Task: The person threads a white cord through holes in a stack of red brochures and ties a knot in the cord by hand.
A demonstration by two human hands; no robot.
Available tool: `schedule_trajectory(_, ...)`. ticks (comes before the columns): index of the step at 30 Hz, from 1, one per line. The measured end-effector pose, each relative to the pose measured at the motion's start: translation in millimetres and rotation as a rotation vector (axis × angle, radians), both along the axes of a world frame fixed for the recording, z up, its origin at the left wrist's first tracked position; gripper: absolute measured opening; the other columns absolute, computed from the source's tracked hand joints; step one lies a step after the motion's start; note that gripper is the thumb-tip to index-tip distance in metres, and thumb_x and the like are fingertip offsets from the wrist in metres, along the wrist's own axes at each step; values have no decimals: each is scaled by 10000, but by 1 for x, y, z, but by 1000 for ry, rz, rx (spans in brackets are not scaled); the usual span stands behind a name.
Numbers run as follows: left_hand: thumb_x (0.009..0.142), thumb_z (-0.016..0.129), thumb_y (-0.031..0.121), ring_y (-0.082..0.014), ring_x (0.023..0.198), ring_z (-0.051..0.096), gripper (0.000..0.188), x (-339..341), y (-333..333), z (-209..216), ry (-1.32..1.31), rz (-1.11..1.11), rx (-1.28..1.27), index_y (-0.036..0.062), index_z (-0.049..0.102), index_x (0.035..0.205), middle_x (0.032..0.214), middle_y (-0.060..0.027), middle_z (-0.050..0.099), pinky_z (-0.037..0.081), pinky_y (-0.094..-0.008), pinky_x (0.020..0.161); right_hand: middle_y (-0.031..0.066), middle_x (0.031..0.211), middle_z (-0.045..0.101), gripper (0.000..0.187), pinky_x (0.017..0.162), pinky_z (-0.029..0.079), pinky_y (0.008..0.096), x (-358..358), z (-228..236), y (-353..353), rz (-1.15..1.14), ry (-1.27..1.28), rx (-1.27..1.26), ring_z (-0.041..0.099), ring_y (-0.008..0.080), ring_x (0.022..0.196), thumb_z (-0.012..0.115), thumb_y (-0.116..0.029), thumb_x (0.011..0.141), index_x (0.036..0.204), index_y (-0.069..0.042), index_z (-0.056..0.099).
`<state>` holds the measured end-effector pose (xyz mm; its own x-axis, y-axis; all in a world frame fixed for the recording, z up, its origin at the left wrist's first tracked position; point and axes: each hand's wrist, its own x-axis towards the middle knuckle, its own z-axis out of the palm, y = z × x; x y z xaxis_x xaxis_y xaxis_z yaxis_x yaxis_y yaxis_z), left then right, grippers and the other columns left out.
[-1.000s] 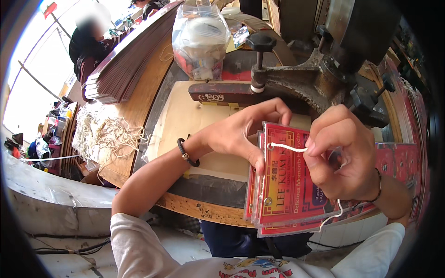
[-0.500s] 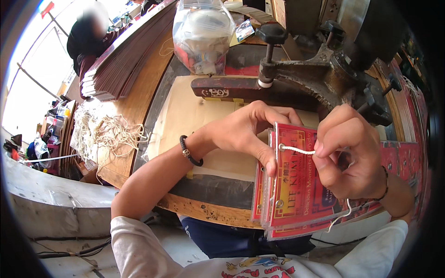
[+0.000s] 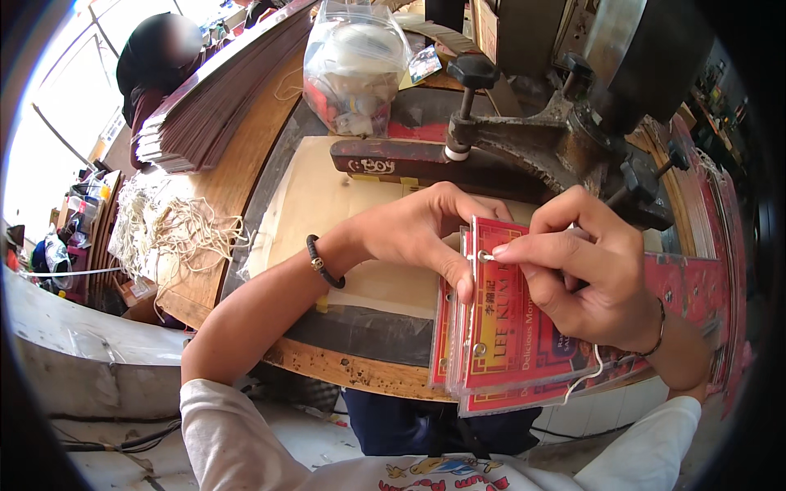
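Observation:
My left hand [image 3: 417, 233] grips the left edge of a stack of red, clear-plastic-covered cards [image 3: 503, 360], thumb in front and fingers behind. The stack stands tilted at the table's front edge. Two metal-rimmed eyelets line its left side; the lower eyelet [image 3: 480, 349] shows plainly. At the upper one, my right hand [image 3: 594, 266] is closed, its fingertips pinching a white string [image 3: 489, 257] right against the hole. The string's loose tail [image 3: 584, 378] hangs below that hand over the card's lower right part. My palm hides the string's middle.
A heap of white strings [image 3: 176, 229] lies at left, by a tall stack of boards [image 3: 213, 102]. Behind my hands stand a dark metal clamp [image 3: 532, 135] over a bar and a clear bag [image 3: 358, 74]. More red sheets [image 3: 688, 286] lie at right. Another person [image 3: 155, 74] is far left.
My right fingertips have moved left to the upper eyelet. The stretch of string between them and the hole has become very short. My left hand keeps its grip.

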<state>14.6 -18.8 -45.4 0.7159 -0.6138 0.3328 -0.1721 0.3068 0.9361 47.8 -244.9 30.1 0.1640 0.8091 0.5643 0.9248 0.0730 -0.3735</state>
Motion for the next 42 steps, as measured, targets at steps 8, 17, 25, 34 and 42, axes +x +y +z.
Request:
schedule_trajectory(8,729,856,189,-141,970,594,332,-6,5,3,49,-64,3,30,728,991,1038,-59,657,484,-313,863,83,917,516,269,528,451,224,-2,-1,4,11,-61,-67,533,98,636,632,17,846,1090,-66,711)
schedule_trajectory(17,889,701,189,-252,1069,555,183,2,29,21,-30,-79,191,10,732,911,1182,-175,592,427,-395,943,83,866,580,187,535,433,244,-4,4,2,25,18,14,543,122,630,610,18,871,1041,-44,662)
schedule_trajectory(25,968,518,283,-185,997,574,349,1,88,49,-163,140,102,-7,625,807,1045,-137,606,457,-340,866,98,819,648,112,579,462,279,0,0,0,110,99,13,587,189,659,585,13,886,982,-13,636)
schedule_trajectory(34,1014,414,260,-135,575,490,240,-16,42,59,-61,339,-68,77,484,876,694,-45,530,444,-318,607,65,990,621,300,603,444,272,4,-1,0,315,25,-68,542,179,753,703,4,738,973,-179,738)
schedule_trajectory(42,875,680,238,-143,459,358,360,-17,-6,34,-676,664,598,40,449,684,541,-28,361,278,-306,434,9,987,637,168,791,439,343,1,-7,1,478,-4,-54,516,203,901,692,-349,858,810,-188,693)
